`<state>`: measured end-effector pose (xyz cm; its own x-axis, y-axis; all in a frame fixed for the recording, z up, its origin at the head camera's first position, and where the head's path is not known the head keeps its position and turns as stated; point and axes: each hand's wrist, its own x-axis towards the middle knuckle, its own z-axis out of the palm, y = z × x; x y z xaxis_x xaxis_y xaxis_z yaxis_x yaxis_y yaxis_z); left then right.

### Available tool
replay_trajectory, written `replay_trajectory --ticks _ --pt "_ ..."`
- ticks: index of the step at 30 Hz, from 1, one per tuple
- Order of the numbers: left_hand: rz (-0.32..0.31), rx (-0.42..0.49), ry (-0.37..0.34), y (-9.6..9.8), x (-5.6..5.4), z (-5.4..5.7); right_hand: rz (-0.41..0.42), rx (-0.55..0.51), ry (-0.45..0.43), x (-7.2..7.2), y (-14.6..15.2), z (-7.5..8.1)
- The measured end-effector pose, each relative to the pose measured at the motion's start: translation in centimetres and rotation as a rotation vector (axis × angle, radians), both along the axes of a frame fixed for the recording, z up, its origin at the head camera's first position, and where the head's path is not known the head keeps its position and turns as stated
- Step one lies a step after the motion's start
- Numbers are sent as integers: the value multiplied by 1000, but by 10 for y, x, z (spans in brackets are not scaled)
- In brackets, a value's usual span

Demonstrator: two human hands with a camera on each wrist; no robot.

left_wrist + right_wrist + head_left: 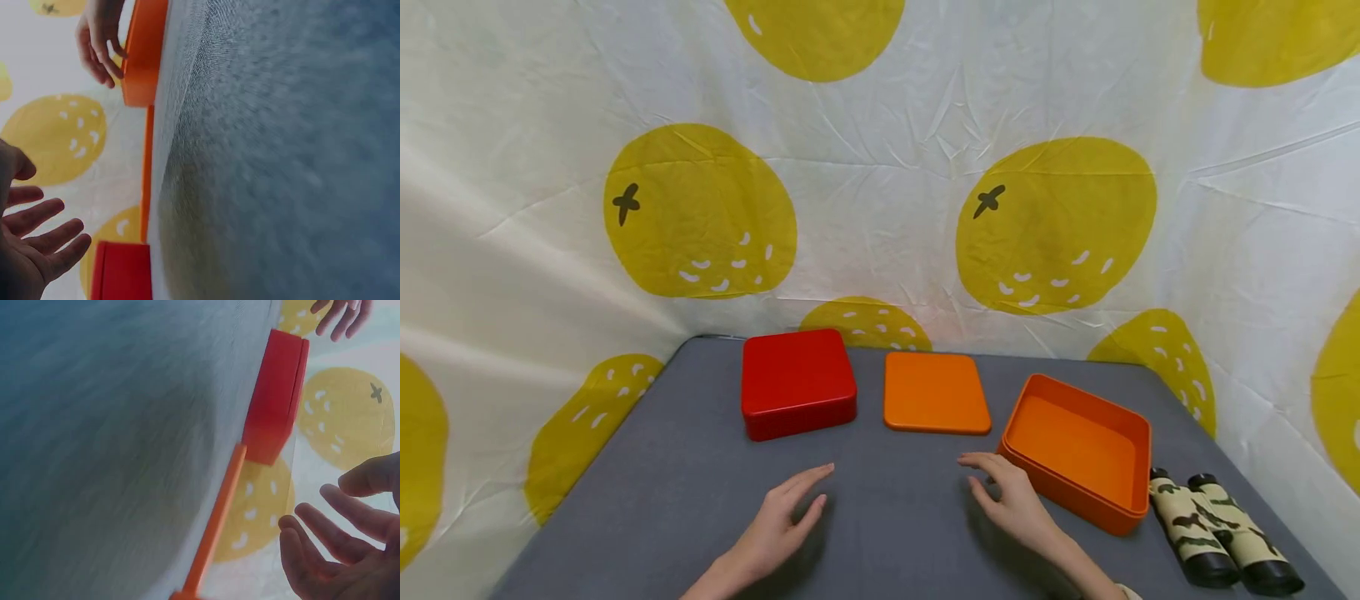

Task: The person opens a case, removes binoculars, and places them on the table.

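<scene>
Orange glossy rectangular box (pixel 1075 442) stands open-topped at the right of the grey table (pixel 640 500), its smooth inner floor visible. To its left, at the far side, lies a flat orange square panel (pixel 936 392); farther left sits a closed glossy red box (pixel 797 375), contents hidden. The right hand (pixel 1017 504) is just beside the orange box, the left hand (pixel 775 525) nearer the red one, all fingers loose and released. Camouflage-patterned, black-ended binoculars (pixel 1197 525) lie near right.

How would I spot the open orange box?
Find the grey table in front of the yellow-patterned cloth. On the table's right side, between the flat orange panel and the camouflage binoculars, sits the orange box. Unlike the panel, it has walls around a hollow.
</scene>
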<state>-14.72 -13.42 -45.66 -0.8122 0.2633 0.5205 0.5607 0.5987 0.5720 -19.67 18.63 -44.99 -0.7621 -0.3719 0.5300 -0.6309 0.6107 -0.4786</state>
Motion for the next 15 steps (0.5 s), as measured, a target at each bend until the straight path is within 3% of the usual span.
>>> replay_trajectory --ticks 6,11,15 --pt "67 222 -13 -16 -1 1 88 -74 -276 -10 -23 3" --pt "146 412 -158 -27 -2 18 152 -157 -520 -20 -41 7" --pt "108 636 -295 -38 -7 35 244 -298 -733 -31 -53 11"
